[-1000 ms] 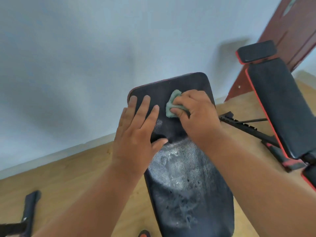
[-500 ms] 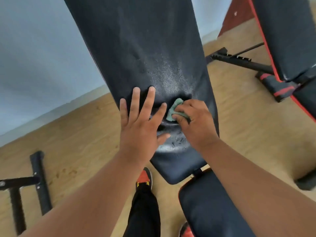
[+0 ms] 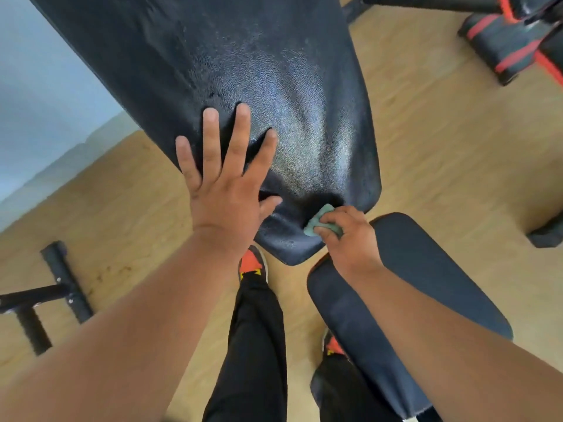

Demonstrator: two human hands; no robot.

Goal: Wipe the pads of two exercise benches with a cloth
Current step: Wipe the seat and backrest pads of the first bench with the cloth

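A black inclined back pad (image 3: 243,71) of an exercise bench fills the upper middle of the view, its surface shiny and damp. My left hand (image 3: 222,184) presses flat on its lower part with fingers spread. My right hand (image 3: 347,236) grips a small green cloth (image 3: 320,223) against the pad's bottom right corner. Just below lies the bench's black seat pad (image 3: 426,284), partly covered by my right forearm. A second bench, black with red trim (image 3: 511,41), shows at the top right.
Wooden floor (image 3: 441,147) surrounds the bench. A black metal frame foot (image 3: 61,278) lies on the floor at the left. My legs in black trousers and orange-black shoes (image 3: 253,263) stand under the pad. A pale wall (image 3: 36,95) is at the left.
My right hand has dragged the cloth down the back pad from its top to its bottom corner. My view has tilted down, so the seat pad and my legs have come into sight.
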